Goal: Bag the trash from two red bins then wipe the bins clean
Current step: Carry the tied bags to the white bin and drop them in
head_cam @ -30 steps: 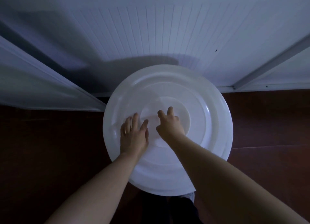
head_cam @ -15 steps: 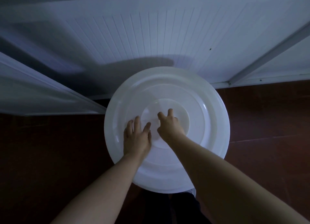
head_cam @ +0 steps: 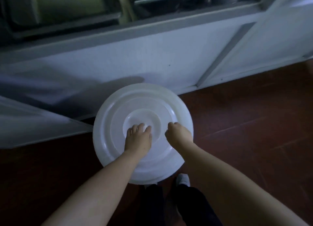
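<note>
A large round white lid (head_cam: 162, 105) with raised rings lies flat in front of me, low by the wall. Whatever is beneath it is hidden. My left hand (head_cam: 138, 138) rests on the lid's central disc, fingers pointing forward and bent slightly down. My right hand (head_cam: 178, 134) is over the lid's right side, fingers curled in, with nothing visible in it. No red bin is in view.
The lid sits against a white panelled wall (head_cam: 152, 61) under a dark-framed window (head_cam: 67, 11). A white panel (head_cam: 33, 124) slants in at the left. Red-brown floor tiles (head_cam: 254, 124) spread to the right. My dark trouser legs and a white shoe (head_cam: 183, 179) are below the lid.
My left hand has slid from the lid's left ring onto its centre. My right hand has left the centre and moved right, fingers curling. The view has tilted up, bringing the window in.
</note>
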The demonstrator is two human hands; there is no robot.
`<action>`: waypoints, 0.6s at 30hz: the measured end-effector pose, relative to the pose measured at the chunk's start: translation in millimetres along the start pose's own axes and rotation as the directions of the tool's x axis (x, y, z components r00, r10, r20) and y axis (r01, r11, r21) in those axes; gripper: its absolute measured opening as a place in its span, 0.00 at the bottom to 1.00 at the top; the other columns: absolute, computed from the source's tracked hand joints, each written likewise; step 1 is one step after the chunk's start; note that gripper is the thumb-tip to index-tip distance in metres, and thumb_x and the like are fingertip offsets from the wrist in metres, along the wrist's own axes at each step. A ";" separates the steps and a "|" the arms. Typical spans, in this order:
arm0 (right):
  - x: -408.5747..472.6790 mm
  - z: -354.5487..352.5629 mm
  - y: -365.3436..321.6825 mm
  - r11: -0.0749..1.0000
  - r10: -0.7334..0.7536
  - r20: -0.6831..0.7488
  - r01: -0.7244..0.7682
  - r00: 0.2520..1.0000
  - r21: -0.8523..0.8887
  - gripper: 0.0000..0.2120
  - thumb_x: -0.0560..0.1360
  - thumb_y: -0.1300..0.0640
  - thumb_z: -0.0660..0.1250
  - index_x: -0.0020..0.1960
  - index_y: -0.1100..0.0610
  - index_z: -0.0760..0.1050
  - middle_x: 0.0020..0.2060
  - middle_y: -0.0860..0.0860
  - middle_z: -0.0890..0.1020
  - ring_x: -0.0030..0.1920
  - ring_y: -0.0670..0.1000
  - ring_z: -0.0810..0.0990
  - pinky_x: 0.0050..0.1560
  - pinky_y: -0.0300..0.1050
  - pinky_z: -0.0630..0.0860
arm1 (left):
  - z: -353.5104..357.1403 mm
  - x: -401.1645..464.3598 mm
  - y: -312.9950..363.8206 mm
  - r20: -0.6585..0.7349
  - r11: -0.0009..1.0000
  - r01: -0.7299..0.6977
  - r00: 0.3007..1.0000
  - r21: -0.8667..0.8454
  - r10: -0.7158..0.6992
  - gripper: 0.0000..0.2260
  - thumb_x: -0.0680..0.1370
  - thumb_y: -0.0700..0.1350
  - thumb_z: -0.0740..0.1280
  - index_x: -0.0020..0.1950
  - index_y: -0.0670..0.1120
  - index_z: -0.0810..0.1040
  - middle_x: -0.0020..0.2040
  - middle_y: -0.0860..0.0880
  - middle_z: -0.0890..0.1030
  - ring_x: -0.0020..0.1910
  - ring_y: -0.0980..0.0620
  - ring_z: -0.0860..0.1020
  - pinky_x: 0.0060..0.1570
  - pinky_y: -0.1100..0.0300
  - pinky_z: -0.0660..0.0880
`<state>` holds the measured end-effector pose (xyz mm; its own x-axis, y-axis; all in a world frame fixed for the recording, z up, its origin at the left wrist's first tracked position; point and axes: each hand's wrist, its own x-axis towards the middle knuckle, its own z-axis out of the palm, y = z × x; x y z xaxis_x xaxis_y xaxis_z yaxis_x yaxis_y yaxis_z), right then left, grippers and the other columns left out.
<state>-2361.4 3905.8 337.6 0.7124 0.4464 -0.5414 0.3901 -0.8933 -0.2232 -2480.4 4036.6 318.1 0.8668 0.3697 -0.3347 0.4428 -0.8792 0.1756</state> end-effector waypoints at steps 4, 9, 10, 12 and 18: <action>-48.2 -69.2 50.8 0.994 0.110 -0.013 -0.110 0.994 0.008 0.05 0.76 0.61 0.57 0.43 0.55 0.70 0.43 0.54 0.79 0.35 0.56 0.73 0.36 0.47 0.72 | -69.3 10.2 74.3 0.026 0.992 -0.127 0.992 0.003 0.127 0.13 0.81 0.49 0.54 0.55 0.48 0.77 0.52 0.48 0.79 0.50 0.47 0.75 0.51 0.51 0.71; -111.6 -141.6 144.6 0.962 0.228 -0.014 -0.223 0.974 0.154 0.10 0.72 0.60 0.60 0.46 0.54 0.80 0.42 0.55 0.83 0.42 0.60 0.82 0.42 0.49 0.79 | -120.5 11.4 191.4 0.096 0.911 -0.373 0.928 0.178 0.361 0.13 0.81 0.48 0.56 0.48 0.46 0.79 0.46 0.47 0.80 0.45 0.43 0.78 0.44 0.52 0.74; -122.0 -158.4 169.8 0.952 0.256 -0.027 -0.247 0.966 0.180 0.10 0.73 0.60 0.61 0.46 0.54 0.80 0.43 0.55 0.83 0.44 0.60 0.82 0.42 0.49 0.79 | -130.1 14.7 220.6 0.115 0.883 -0.425 0.905 0.200 0.410 0.13 0.81 0.47 0.56 0.47 0.46 0.79 0.46 0.47 0.80 0.45 0.43 0.79 0.44 0.52 0.75; -141.9 -193.1 225.3 0.925 0.314 -0.079 -0.286 0.946 0.248 0.09 0.73 0.58 0.61 0.46 0.54 0.80 0.43 0.55 0.83 0.46 0.60 0.83 0.42 0.47 0.78 | -149.4 23.6 281.5 0.160 0.837 -0.495 0.869 0.232 0.469 0.13 0.81 0.47 0.55 0.45 0.47 0.79 0.46 0.47 0.81 0.46 0.43 0.79 0.43 0.52 0.75; -201.0 -293.5 412.8 0.885 0.432 -0.215 -0.365 0.876 0.291 0.10 0.77 0.48 0.60 0.45 0.54 0.75 0.50 0.57 0.82 0.51 0.61 0.82 0.44 0.47 0.71 | -199.6 50.6 483.3 0.272 0.745 -0.604 0.795 0.283 0.542 0.17 0.81 0.49 0.51 0.44 0.48 0.78 0.48 0.45 0.81 0.47 0.42 0.79 0.45 0.51 0.76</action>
<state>-2172.4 3462.6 592.2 0.9177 0.0165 -0.3969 -0.0845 -0.9682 -0.2355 -2176.8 3690.3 570.8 0.8670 -0.2644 -0.4224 -0.2589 -0.9633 0.0714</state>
